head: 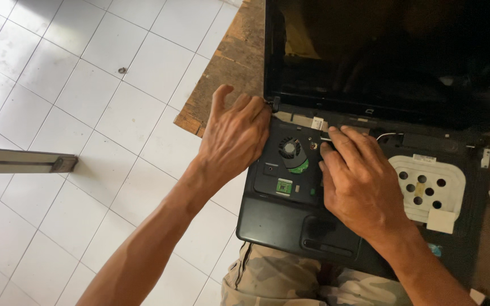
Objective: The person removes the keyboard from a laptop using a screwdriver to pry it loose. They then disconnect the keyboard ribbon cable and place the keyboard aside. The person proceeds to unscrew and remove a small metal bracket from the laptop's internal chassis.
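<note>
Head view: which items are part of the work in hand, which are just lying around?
In hand:
- opened black laptop, keyboard off
- left hand at its left hinge corner
- right hand on the exposed inside, fingertips near the hinge strip
- cooling fan between the hands

Lying about:
- small metal bit on the tiled floor
- metal bar at left
- wooden board under the laptop

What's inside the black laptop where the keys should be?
Inside the laptop you can see a small round fan, a green part and a white plate with holes. The right hand covers the middle.
</note>
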